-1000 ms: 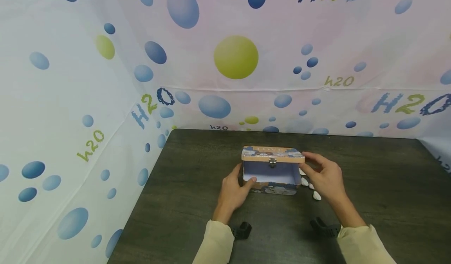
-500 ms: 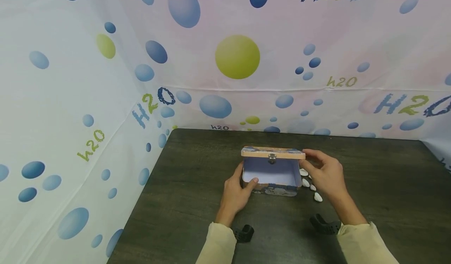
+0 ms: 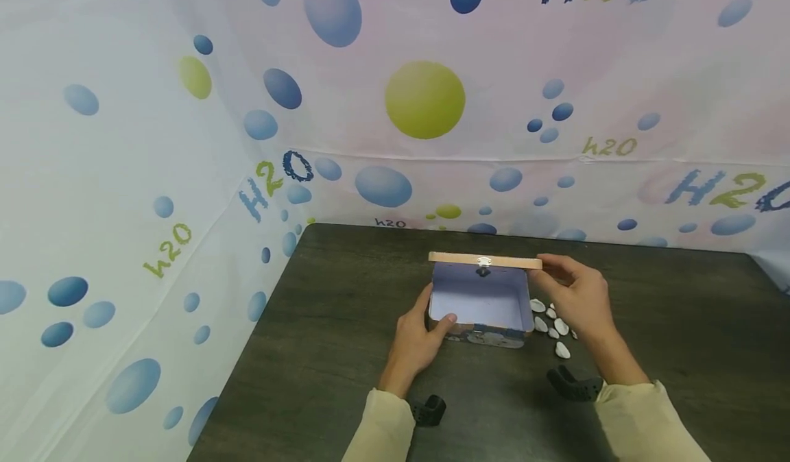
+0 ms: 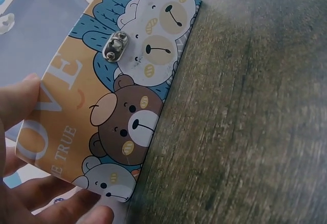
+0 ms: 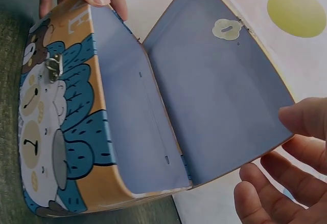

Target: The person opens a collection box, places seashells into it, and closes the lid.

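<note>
1. The box [image 3: 494,338] sits on the dark table [image 3: 345,311], nearer the far edge than to me, a little to the left of that edge's middle; its printed front wall and front latch loop [image 4: 115,47] face the person.
2. The left hand [image 3: 415,342] grips the box's left end, thumb over the front rim and fingers round the side. I take this as a brace, so the body doesn't slide or tip while the lid swings.
3. The right hand [image 3: 579,304] pinches the lid [image 3: 457,258] at its free right corner, thumb inside, fingers outside. That corner lies well away from the hinge, which should make it easy to move.
4. White shell-like pieces [image 3: 561,326] lie just off the box's right end, partly beneath the raised right hand; being to the side, they seem out of the lid's way.
5. Compared with a second ago, the lid leans farther back: its lettered top showed then, whereas now I see mostly its front edge and more of the lilac inside.
6. More white pieces show too, and the left hand keeps its hold.
</note>
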Tool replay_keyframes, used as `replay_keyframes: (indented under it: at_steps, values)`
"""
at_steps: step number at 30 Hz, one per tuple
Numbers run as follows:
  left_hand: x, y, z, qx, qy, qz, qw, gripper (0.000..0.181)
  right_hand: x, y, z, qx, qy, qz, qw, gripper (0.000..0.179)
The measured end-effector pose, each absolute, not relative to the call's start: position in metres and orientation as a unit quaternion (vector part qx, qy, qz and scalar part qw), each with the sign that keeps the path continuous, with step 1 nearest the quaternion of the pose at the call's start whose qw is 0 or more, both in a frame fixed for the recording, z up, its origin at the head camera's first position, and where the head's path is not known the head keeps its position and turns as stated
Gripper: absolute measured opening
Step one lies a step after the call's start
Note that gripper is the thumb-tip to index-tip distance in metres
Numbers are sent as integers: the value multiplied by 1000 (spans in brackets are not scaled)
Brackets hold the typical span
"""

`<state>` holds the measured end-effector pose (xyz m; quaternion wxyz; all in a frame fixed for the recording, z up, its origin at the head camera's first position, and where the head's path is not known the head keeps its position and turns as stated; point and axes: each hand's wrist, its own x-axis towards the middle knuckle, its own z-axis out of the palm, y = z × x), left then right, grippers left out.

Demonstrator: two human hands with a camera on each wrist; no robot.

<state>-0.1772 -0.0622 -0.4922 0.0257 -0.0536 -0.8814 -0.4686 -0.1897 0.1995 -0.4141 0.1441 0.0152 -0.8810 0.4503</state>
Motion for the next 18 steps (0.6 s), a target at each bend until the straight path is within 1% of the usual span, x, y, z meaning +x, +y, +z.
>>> replay_keyframes:
  at_steps: [4, 9, 14, 18]
  values:
    - [-177, -62, -491, -52, -881, -470, 21, 76, -196, 200, -413, 3, -878, 459, 136, 46]
    - [-176, -61, -491, -55, -880, -470, 32, 74, -206, 200, -412, -4, -872, 474, 126, 52]
    - [-175, -61, -493, -68, -887, -456, 43, 73, -214, 203, -409, -18, -862, 498, 98, 56]
    - [-174, -60, -493, -69, -889, -451, 39, 74, -220, 205, -411, -21, -855, 512, 82, 59]
